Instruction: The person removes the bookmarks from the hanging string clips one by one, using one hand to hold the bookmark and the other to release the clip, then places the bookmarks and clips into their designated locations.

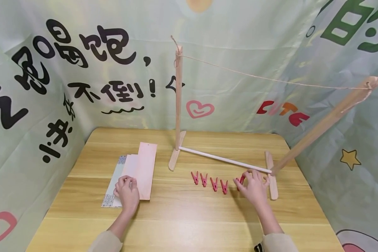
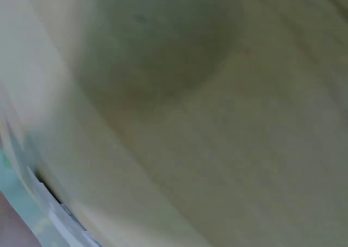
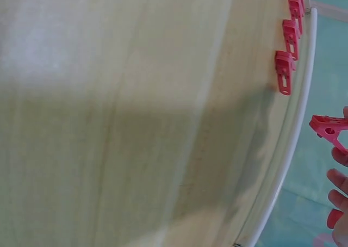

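A red clothespin (image 1: 241, 180) is pinched by the right hand (image 1: 254, 187); paper strips (image 1: 135, 175) are pressed by the curled left hand (image 1: 127, 192). Pegging a strip to the string (image 1: 271, 79) seems due next.

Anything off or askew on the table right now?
Yes: the right post of the wooden drying rack leans hard to the right, while the left post stands upright. The string between them still spans across. The pink clothespins lie in a tidy row.
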Tool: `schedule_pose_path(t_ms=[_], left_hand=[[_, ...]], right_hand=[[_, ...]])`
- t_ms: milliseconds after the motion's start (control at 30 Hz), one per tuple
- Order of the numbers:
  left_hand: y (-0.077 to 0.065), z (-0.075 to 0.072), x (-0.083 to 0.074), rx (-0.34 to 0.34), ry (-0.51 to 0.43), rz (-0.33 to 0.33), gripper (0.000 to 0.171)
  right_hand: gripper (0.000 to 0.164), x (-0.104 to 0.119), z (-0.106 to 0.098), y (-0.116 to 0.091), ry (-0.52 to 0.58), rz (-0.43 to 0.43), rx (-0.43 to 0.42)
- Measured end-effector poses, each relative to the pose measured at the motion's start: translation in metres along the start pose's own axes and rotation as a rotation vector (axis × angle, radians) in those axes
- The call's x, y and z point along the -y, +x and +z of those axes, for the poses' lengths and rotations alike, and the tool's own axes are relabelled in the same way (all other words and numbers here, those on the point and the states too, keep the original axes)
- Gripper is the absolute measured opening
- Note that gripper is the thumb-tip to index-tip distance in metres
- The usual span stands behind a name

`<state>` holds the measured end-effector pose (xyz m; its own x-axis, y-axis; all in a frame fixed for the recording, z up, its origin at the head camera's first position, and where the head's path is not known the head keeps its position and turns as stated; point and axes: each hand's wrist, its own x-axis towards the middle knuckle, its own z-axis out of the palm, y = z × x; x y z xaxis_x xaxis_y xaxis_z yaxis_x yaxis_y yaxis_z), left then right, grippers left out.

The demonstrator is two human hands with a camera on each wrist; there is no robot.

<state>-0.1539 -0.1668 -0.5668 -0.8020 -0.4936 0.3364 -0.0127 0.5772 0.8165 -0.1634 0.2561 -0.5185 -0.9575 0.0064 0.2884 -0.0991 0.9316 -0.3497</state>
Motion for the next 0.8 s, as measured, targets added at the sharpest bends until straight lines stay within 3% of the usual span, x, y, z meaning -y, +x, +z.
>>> schedule_pose_path(t_ms=[367, 800], left_hand=[[0.003, -0.008, 0.013, 0.026, 0.139, -0.096, 0.021], [0.002, -0.012, 0.023, 0.072, 0.218, -0.121, 0.022]], right_hand=[[0.038, -0.005, 0.009, -0.005, -0.032, 0.05, 0.104], [0.039, -0.009, 0.02, -0.007, -0.033, 0.089, 0.146]])
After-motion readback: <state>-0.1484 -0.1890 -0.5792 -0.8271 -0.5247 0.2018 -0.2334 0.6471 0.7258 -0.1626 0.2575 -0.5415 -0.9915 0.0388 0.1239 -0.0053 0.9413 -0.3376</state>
